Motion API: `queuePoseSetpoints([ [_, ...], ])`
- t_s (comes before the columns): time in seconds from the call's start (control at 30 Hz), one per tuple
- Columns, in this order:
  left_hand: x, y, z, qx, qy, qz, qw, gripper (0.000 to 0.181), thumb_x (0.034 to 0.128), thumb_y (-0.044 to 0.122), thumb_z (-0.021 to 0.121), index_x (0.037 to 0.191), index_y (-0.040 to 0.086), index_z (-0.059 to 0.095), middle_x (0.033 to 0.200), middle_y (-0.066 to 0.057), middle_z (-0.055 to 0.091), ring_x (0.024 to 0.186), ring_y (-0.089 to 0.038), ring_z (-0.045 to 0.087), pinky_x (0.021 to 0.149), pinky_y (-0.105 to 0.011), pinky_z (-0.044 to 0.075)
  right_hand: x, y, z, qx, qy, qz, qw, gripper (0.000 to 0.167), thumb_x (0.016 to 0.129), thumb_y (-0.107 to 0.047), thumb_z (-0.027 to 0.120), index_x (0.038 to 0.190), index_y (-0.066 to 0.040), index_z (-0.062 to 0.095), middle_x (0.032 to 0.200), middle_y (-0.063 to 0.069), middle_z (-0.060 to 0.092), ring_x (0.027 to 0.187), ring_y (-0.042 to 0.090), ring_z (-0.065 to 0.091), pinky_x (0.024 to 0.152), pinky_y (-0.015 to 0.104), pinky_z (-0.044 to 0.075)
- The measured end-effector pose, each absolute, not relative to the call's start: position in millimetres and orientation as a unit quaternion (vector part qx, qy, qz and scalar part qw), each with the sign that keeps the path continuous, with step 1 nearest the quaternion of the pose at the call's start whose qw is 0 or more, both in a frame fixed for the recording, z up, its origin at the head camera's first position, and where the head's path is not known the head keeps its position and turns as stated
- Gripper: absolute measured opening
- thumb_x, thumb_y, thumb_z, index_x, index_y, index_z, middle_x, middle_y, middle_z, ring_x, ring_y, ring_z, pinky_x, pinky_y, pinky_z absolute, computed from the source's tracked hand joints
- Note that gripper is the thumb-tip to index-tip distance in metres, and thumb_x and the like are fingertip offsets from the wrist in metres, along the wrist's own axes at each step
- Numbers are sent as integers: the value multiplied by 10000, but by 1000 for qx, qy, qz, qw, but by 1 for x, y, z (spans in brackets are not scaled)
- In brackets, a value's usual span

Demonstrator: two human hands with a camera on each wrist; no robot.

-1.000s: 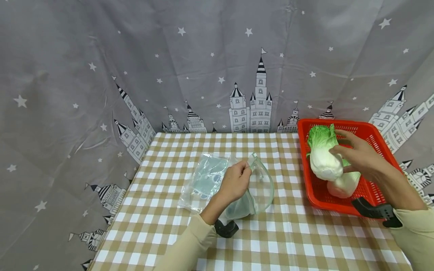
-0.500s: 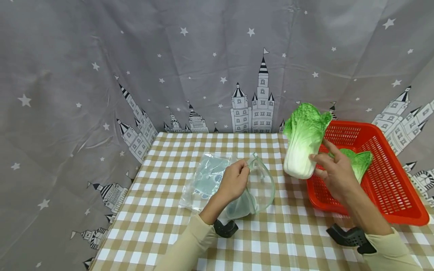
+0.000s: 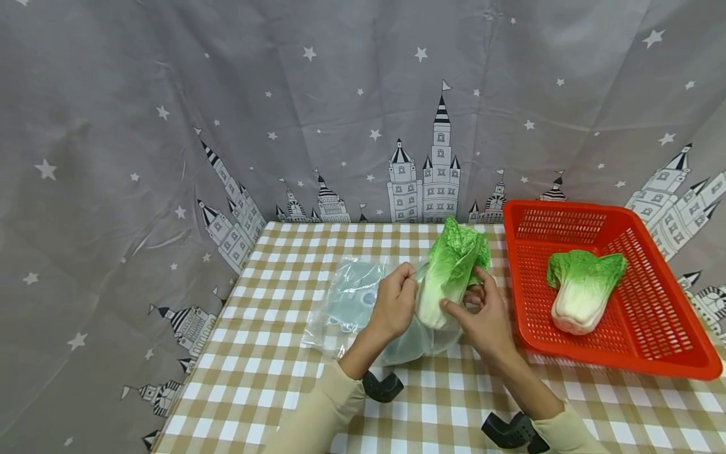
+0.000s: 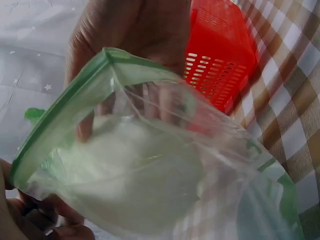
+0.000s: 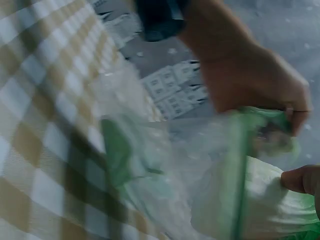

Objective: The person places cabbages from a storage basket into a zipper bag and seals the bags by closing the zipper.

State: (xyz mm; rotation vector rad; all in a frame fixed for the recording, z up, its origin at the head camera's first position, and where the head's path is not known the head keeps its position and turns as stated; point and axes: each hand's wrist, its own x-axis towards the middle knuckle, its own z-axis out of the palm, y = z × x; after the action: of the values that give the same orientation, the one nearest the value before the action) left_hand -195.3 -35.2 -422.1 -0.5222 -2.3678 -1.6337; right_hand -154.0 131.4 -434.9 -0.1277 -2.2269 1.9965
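Note:
In the head view, my right hand holds a napa cabbage with its thumb on the white stem and its fingers at the side. The cabbage tilts, leaves up, with its white base inside the mouth of a clear zip bag. My left hand pinches the bag's edge close beside the cabbage. Through the plastic in the left wrist view, the pale cabbage base shows below the green zip strip. The right wrist view shows the right thumb pressed on the stem.
A red plastic basket stands at the right, with another napa cabbage lying in it. Left of my left hand, a flat printed plastic bag lies on the checked tablecloth. Behind the table hangs a grey curtain.
My right hand has lifted the cabbage out of the red basket and carried it left to the bag, its base now within the mouth. The left hand has stayed at the bag's edge.

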Motion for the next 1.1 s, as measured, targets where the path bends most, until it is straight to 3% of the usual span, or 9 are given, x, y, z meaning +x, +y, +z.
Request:
queuePoseSetpoints([
  [0.2, -195, -33, -422, -182, -785, -577, 135, 160, 870, 49, 378, 741, 90, 463, 612, 15, 421, 561, -132, 433, 502, -277, 374, -147, 124, -451, -37, -820, 564, 87, 888, 771, -201, 826, 1492, -79, 321, 1038, 171, 610, 930, 255, 582, 738, 314, 483],
  [0.43, -196, -34, -423, -178, -761, -605, 151, 157, 884, 18, 368, 766, 85, 448, 617, -5, 428, 550, -149, 415, 510, -274, 354, -141, 125, -459, 27, -875, 469, 118, 826, 694, -159, 834, 1385, 59, 437, 1151, 249, 612, 1001, 362, 596, 838, 485, 469],
  [0.6, -194, -33, -426, -196, -744, -624, 136, 160, 892, 9, 357, 772, 90, 426, 605, -31, 428, 537, -134, 412, 514, -262, 360, -143, 128, -455, 60, -879, 471, 52, 873, 690, -156, 863, 1406, 45, 405, 1173, 252, 599, 987, 342, 624, 807, 459, 514],
  [0.73, -183, -37, -403, -203, -731, -638, 131, 168, 878, -66, 333, 759, 37, 395, 612, -167, 430, 546, -212, 434, 537, -254, 372, -149, 137, -446, 75, -865, 496, 9, 907, 680, -141, 898, 1431, -9, 405, 1130, 237, 622, 941, 334, 665, 749, 424, 555],
  [0.87, -180, -42, -390, -207, -709, -663, 124, 176, 857, -132, 303, 749, -8, 365, 656, -279, 406, 556, -297, 431, 541, -278, 405, -153, 149, -438, 106, -829, 549, -22, 953, 704, 36, 836, 1499, -104, 330, 1176, 259, 548, 917, 336, 664, 714, 369, 570],
  [1.0, -191, -46, -405, -205, -690, -682, 126, 165, 859, -127, 293, 766, -19, 377, 661, -278, 400, 558, -261, 415, 527, -265, 403, -156, 154, -433, 121, -806, 580, -14, 1047, 704, 192, 697, 1548, -203, 220, 1175, 265, 454, 818, 286, 657, 649, 317, 566],
  [1.1, -196, -49, -411, -212, -691, -677, 139, 148, 868, -102, 312, 782, -27, 405, 656, -249, 426, 558, -249, 427, 528, -255, 399, -159, 157, -426, 117, -815, 566, 41, 1057, 690, 219, 638, 1554, -203, 199, 1128, 265, 502, 755, 264, 646, 626, 291, 557],
])
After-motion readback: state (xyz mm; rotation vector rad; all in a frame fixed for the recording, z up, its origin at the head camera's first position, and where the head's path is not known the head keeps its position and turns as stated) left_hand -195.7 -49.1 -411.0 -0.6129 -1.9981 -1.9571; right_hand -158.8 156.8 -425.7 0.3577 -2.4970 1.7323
